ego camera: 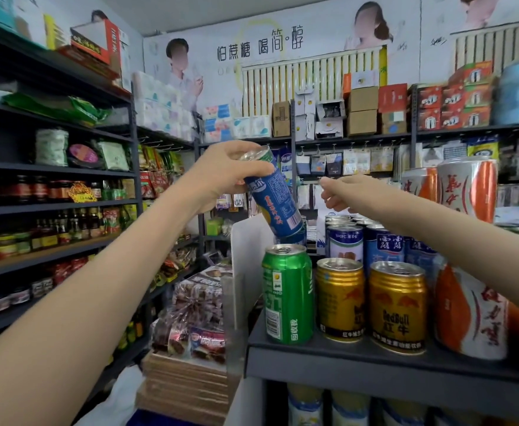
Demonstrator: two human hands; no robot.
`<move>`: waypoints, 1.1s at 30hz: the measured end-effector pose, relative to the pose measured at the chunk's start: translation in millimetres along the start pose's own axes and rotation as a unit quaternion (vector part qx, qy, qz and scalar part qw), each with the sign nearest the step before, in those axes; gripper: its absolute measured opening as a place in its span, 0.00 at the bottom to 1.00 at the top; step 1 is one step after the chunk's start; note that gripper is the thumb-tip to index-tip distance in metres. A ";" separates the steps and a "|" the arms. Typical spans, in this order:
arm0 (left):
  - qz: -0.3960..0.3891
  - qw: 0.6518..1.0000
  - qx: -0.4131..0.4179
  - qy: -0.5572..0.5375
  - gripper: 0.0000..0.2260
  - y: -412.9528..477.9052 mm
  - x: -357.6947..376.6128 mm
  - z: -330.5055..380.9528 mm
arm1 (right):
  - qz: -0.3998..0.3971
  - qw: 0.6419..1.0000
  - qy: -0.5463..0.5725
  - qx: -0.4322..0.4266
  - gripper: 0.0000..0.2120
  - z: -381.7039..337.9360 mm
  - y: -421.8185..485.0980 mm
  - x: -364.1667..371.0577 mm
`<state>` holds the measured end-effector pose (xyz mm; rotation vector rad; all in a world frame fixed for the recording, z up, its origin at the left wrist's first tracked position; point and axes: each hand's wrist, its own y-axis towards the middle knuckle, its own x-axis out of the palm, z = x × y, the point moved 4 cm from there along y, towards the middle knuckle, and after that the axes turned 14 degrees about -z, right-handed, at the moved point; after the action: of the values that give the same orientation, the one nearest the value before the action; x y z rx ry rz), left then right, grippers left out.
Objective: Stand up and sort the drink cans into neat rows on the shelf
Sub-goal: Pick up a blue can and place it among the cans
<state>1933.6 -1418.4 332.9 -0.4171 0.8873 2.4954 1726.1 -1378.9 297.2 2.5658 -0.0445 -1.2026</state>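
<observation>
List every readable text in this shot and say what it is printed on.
"怕蔗糖 喝简·醇": wall poster.
"RedBull" and "红牛": right gold can.
"回收我": green can.
Lettering on the blue can gripped by the left hand: too blurred to read.
Everything else: too small or blurred.

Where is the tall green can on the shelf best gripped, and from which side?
Best take the tall green aluminium can at its top rim, from above: it stands upright, with a white divider panel close on its left and a gold ribbed can close on its right.
</observation>
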 end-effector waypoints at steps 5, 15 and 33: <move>-0.025 0.999 -0.010 0.024 0.16 0.1 -7.4 4.8 | -0.007 0.998 -0.054 -0.009 0.17 -0.6 -3.5 -3.4; -0.074 0.992 -0.036 0.095 0.17 13.8 15.5 -3.4 | -0.039 0.982 -0.182 0.013 0.15 -0.3 -5.9 3.1; -0.243 0.935 -0.131 0.222 0.22 20.8 70.1 -44.1 | -0.131 0.928 -0.325 0.124 0.38 26.8 7.1 -1.9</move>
<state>1869.0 -1439.4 281.2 -1.1722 0.5108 2.0823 1705.3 -1392.4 284.5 2.2891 0.0032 -2.2335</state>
